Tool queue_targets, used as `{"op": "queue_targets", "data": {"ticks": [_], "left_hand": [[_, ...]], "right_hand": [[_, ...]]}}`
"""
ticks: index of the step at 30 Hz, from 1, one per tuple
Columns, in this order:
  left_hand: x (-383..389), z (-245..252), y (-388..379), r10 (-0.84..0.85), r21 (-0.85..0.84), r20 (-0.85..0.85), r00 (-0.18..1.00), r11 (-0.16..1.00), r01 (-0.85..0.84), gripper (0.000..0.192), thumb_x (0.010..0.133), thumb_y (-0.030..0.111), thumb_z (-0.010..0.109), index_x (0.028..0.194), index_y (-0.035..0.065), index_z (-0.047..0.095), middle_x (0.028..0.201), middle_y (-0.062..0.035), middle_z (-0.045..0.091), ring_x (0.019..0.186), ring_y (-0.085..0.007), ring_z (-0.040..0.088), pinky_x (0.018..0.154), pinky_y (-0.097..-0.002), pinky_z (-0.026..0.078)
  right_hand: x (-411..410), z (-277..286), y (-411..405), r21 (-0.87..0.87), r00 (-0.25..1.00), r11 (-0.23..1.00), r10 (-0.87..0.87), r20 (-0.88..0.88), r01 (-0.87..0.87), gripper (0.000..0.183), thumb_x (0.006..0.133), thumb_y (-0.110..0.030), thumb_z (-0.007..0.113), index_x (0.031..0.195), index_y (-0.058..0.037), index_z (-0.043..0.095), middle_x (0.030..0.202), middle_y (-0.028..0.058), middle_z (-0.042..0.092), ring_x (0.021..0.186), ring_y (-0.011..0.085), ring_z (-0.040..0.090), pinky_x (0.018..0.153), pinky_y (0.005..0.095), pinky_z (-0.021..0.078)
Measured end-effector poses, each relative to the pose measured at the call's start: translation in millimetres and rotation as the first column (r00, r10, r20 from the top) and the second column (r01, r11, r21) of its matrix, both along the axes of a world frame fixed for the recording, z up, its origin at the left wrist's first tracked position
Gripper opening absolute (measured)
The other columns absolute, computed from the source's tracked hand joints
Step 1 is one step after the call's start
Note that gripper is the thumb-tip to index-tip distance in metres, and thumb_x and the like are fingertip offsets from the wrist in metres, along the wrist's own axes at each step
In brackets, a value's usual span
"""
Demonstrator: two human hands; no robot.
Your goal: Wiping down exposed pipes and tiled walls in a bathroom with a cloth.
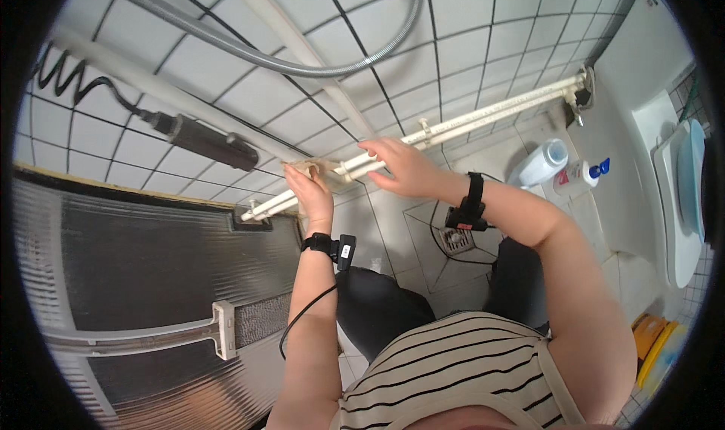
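Observation:
My left hand (310, 195) has its fingers on a crumpled beige cloth (307, 166) at the corner of two white pipes (481, 114) running low along the tiled wall. Part of the cloth is hidden behind the fingers. To its right, my right hand (403, 166) is held over the pipes, its thumb and fingers apart and nothing in its grasp. Whether its fingertips touch the pipe I cannot tell. A black strap with a small box sits on each wrist.
A metal shower hose (334, 70) loops above; a black cylindrical handpiece (212, 144) hangs left. Right stand a pale bottle (538, 163), a pump bottle (573, 178) and a toilet (671, 203). A floor drain (456, 240) lies below, a ribbed panel (147, 265) at left.

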State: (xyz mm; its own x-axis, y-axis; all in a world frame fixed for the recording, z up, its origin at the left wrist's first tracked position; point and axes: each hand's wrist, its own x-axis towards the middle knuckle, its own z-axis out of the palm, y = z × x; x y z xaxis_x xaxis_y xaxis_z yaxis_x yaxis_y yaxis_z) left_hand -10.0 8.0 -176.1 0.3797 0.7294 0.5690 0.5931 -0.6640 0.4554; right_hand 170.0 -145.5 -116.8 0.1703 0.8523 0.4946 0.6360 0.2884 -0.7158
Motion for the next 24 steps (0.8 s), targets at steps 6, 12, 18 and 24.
{"op": "queue_targets", "data": {"ticks": [6,12,18,24], "left_hand": [[7,-34,-64,0.18,-0.619,0.449,0.875,0.769,0.16,0.047,0.09,0.014,0.051,0.129,-0.0055,0.035,0.115,-0.019,0.052,0.109,-0.0312,0.049,0.095,-0.0414,0.037],[44,10,-125,0.484,-0.581,0.671,0.562,-0.126,0.804,0.036,0.094,0.03,0.043,0.119,0.0036,0.044,0.12,-0.0153,0.05,0.106,-0.0261,0.051,0.089,-0.0357,0.041],[31,-7,-135,0.453,-0.659,0.596,0.663,-0.195,0.726,0.043,0.092,0.028,0.046,0.123,-0.0016,0.042,0.119,-0.0213,0.049,0.107,-0.0326,0.05,0.097,-0.0435,0.038],[25,-12,-121,0.639,-0.666,0.517,0.57,-0.119,0.737,0.035,0.088,0.02,0.048,0.116,-0.0003,0.048,0.111,-0.0174,0.054,0.103,-0.0283,0.052,0.094,-0.0401,0.041]], "right_hand": [[17,-46,-23,-0.311,0.981,0.947,0.012,-0.195,-0.073,0.034,0.084,-0.021,0.056,0.112,-0.0026,0.052,0.099,0.0124,0.058,0.092,0.025,0.058,0.076,0.0336,0.0469],[1,-60,-36,-0.183,0.972,0.964,0.161,-0.171,-0.192,0.048,0.079,-0.018,0.061,0.125,-0.0115,0.048,0.107,0.0136,0.06,0.097,0.0258,0.059,0.085,0.033,0.0464],[60,-60,-69,-0.359,0.987,0.927,-0.144,-0.069,0.111,0.048,0.077,-0.006,0.053,0.125,-0.0145,0.049,0.114,0.0109,0.059,0.103,0.023,0.058,0.086,0.0335,0.0464],[189,-94,-103,0.111,0.648,0.695,-0.707,0.283,0.71,0.046,0.076,-0.001,0.049,0.121,-0.0094,0.051,0.11,0.015,0.058,0.105,0.0342,0.051,0.095,0.043,0.037]]}}
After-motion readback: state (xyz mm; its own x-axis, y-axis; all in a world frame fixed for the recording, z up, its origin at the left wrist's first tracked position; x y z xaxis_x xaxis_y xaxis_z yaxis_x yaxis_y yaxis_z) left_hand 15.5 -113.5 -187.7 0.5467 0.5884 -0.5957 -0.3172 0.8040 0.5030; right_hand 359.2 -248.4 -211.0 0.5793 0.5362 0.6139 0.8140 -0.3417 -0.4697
